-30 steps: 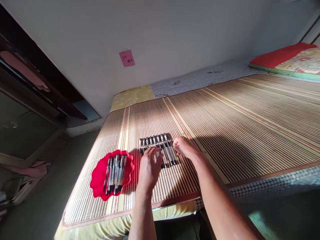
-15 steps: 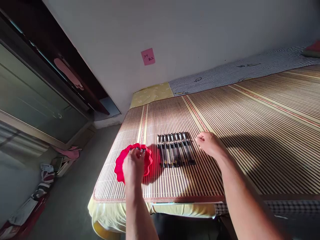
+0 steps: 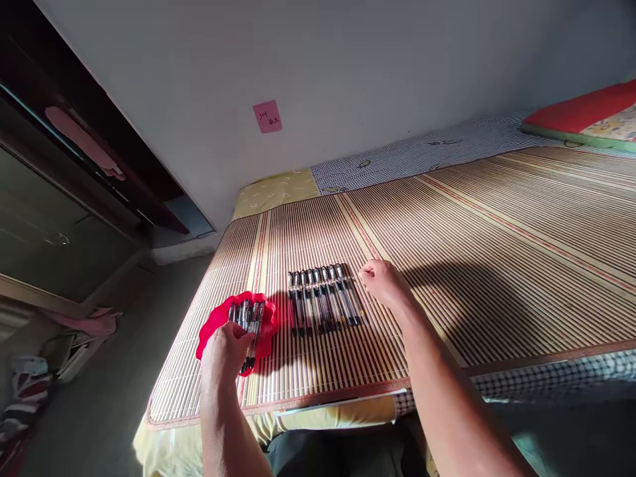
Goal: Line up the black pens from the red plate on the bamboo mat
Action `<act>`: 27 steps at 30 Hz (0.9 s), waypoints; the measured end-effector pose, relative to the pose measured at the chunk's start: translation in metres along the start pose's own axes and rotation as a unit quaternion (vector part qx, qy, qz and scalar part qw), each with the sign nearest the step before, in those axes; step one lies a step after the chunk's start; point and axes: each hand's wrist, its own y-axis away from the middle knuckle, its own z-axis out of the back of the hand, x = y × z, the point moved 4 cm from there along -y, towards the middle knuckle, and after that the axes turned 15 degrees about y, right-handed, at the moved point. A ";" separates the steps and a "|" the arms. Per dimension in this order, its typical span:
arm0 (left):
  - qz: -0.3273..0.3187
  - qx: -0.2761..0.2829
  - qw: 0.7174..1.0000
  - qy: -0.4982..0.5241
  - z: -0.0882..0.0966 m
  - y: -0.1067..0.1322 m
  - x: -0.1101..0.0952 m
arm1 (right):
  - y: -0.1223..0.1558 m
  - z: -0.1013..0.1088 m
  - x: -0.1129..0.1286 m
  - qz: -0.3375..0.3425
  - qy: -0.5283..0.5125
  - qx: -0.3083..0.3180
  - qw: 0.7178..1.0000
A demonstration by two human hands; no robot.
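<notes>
From where I stood, the left hand bent over loose pens in the red plate, its grip fairly narrow, though I couldn't tell whether it held one. Well right of the plate, past a neat row of pens, the right hand had its fingers bunched, nothing visible in them. The pens looked light, stiff and slick, best pinched mid-barrel.

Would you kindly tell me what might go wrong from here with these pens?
The left hand is over the loose pens in the plate, so it could knock some over the rim. The right hand sits close beside the row of pens on the mat and might nudge it out of line.
</notes>
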 end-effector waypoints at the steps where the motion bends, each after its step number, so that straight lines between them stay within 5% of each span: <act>1: 0.005 -0.013 1.000 0.026 0.002 0.000 -0.001 | -0.001 0.000 0.000 0.003 -0.006 -0.006 1.000; 6: -0.010 -0.018 0.990 0.142 -0.006 0.010 -0.032 | -0.002 0.002 0.006 0.038 -0.129 -0.015 0.991; 10: -0.054 0.121 0.933 0.335 -0.044 0.035 -0.083 | 0.011 0.008 0.032 0.117 -0.282 0.060 0.950; 14: -0.075 0.196 0.891 0.401 -0.076 0.057 -0.116 | 0.029 0.014 0.065 0.202 -0.348 0.134 0.906; 19: -0.077 0.222 0.897 0.374 -0.098 0.063 -0.121 | 0.033 0.015 0.077 0.188 -0.394 0.138 0.889; 24: -0.025 0.296 0.829 0.473 -0.113 0.072 -0.126 | 0.033 0.018 0.076 0.217 -0.462 0.169 0.843; 27: -0.013 0.289 0.823 0.488 -0.118 0.076 -0.130 | 0.034 0.019 0.077 0.210 -0.476 0.175 0.836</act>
